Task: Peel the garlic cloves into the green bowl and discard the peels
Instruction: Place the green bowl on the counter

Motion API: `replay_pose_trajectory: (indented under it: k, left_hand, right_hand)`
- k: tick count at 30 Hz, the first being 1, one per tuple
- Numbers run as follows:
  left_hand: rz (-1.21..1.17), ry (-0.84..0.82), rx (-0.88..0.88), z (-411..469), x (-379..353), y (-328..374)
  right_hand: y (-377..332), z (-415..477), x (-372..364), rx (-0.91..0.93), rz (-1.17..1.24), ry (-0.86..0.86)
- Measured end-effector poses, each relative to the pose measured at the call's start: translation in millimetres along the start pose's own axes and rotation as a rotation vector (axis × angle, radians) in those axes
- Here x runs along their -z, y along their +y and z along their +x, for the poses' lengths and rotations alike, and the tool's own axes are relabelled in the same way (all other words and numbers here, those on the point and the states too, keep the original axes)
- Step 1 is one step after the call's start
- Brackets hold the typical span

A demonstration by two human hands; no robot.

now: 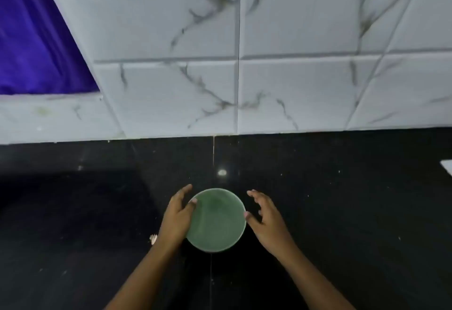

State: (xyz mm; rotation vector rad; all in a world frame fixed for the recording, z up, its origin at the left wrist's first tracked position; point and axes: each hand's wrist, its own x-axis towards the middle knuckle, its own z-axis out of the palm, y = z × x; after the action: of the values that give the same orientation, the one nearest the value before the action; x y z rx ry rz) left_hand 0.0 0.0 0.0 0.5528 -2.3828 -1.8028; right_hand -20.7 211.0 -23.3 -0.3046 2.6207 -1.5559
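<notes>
Flanking green bowl [216,220], left hand [177,216], right hand [267,221]

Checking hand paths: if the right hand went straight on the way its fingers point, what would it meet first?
Likely nothing near: the right hand points past the green bowl over black counter toward the tiled wall; depth unclear.

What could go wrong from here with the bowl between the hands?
1. The bowl sits on a glossy counter, with the left hand only touching its rim and the right hand spread beside it: a nudge could slide it.
2. The pale scrap by the left wrist may get swept into the bowl.
</notes>
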Motion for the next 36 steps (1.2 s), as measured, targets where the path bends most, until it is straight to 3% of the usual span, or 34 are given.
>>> replay_pose_trajectory:
  k: [3, 6, 11, 15, 22, 31, 36]
  left_hand:
    - [-0.166, 0.0, 0.144, -4, -10, -14]
    - [-0.25, -0.031, 0.178, -7, -22, -26]
    - [-0.405, -0.129, 0.107, -2, -44, -30]
    - [-0.39, -0.204, -0.013, 7, -65, -39]
    - [-0.315, -0.169, -0.202, 5, -87, -49]
    - [-0.355, -0.134, -0.31, 12, -100, -57]
    - [-0.352, -0.178, -0.31, 12, -106, -57]
  right_hand:
    - [7, 0, -14, -0.121, 0.101, -0.038]
    - [13, -2, -21, -0.144, 0.117, -0.074]
    - [38, 9, -1, -0.065, 0.112, 0.037]
    - [57, 26, 17, 0.03, 0.132, 0.096]
    - [80, 28, 6, 0.056, 0.435, 0.216]
    - [91, 22, 1, 0.095, 0.444, 0.308]
    - [85, 15, 7, 0.011, 0.455, 0.325]
